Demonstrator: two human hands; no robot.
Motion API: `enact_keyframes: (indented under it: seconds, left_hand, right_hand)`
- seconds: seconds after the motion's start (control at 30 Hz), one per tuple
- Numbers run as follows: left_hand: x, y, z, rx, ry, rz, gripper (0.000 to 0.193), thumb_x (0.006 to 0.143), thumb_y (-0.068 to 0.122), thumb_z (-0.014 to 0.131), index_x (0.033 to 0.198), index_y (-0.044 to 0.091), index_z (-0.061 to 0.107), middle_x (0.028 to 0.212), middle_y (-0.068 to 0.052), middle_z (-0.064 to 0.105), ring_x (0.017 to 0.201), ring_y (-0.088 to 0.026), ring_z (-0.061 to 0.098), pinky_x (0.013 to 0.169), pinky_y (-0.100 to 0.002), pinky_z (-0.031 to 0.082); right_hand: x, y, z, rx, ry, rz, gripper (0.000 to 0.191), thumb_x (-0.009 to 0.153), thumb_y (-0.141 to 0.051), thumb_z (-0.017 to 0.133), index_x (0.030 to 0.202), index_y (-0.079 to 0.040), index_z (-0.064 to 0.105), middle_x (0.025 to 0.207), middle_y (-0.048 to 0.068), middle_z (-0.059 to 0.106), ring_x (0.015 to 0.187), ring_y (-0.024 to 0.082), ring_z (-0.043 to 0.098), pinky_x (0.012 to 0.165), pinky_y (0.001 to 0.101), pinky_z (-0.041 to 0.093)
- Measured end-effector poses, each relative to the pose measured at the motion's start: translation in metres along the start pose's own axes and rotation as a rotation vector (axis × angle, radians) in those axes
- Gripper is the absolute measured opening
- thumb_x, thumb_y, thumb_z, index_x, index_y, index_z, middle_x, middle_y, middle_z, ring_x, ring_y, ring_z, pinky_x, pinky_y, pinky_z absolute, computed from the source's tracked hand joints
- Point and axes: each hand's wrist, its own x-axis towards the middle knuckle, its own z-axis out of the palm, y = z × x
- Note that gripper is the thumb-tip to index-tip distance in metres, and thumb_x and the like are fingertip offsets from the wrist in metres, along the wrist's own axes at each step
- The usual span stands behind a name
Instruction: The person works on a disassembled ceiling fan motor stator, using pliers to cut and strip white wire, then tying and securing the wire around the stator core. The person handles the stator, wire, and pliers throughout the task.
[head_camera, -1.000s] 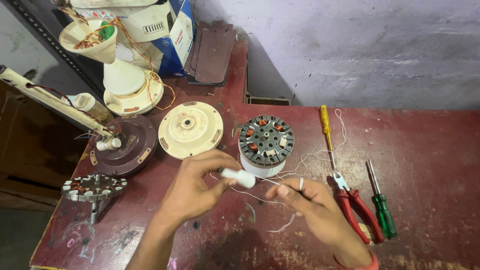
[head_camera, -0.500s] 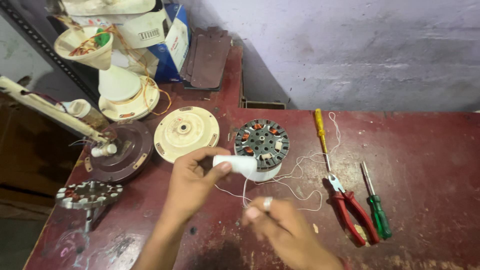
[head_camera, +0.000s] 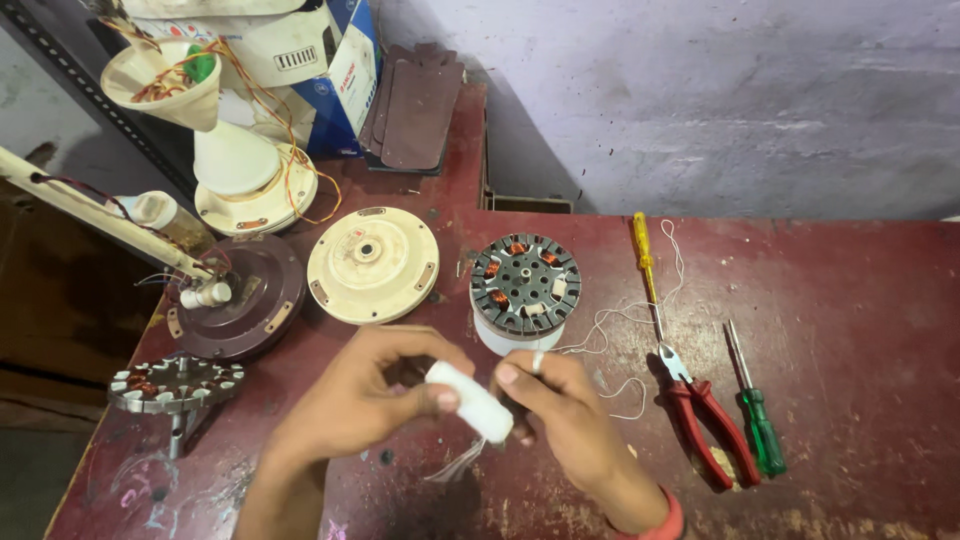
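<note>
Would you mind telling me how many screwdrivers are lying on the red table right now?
2. The yellow-handled screwdriver lies right of the wound stator; the green-handled screwdriver lies beside the red pliers. Others may be hidden behind the clutter at the table's far left.

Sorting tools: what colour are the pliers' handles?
Red, on the pliers in the head view.
</note>
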Motion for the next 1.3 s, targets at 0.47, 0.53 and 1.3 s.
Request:
enact_keyframes:
  seconds: [0.47,0.53,1.3]
  left_hand:
    - [-0.034,-0.121,-0.077,0.716,1.155,-0.21,0.031,0.088,0.022,0.077,0.113,0.004,0.074,0.088,-0.013,0.074,0.077,-0.021,0.067,0.073,-0.034,0.052]
    - [-0.043,-0.144,-0.086,0.882,1.166,-0.23,0.027,0.093,0.024,0.073,0.11,0.004,0.075,0.092,-0.017,0.071,0.087,-0.029,0.065,0.081,-0.041,0.051]
    - [-0.065,-0.16,-0.078,1.5,1.053,0.132,0.034,0.079,0.017,0.076,0.109,0.004,0.068,0.113,-0.016,0.062,0.111,-0.036,0.055,0.098,-0.046,0.043]
  right_hand:
    - [-0.04,0.054,-0.078,-0.681,0.448,-0.034,0.015,0.085,-0.012,0.075,0.097,-0.007,0.084,0.056,0.003,0.062,0.047,0.008,0.043,0.043,0.0253,0.029]
    - [-0.04,0.059,-0.089,-0.673,0.5,-0.202,0.013,0.087,-0.011,0.075,0.096,-0.006,0.082,0.062,0.0,0.068,0.05,0.004,0.049,0.044,0.0222,0.034]
    - [0.061,0.061,-0.14,-0.767,0.823,-0.307,0.013,0.095,-0.008,0.069,0.103,-0.002,0.077,0.068,0.004,0.069,0.057,0.008,0.055,0.051,0.0258,0.041]
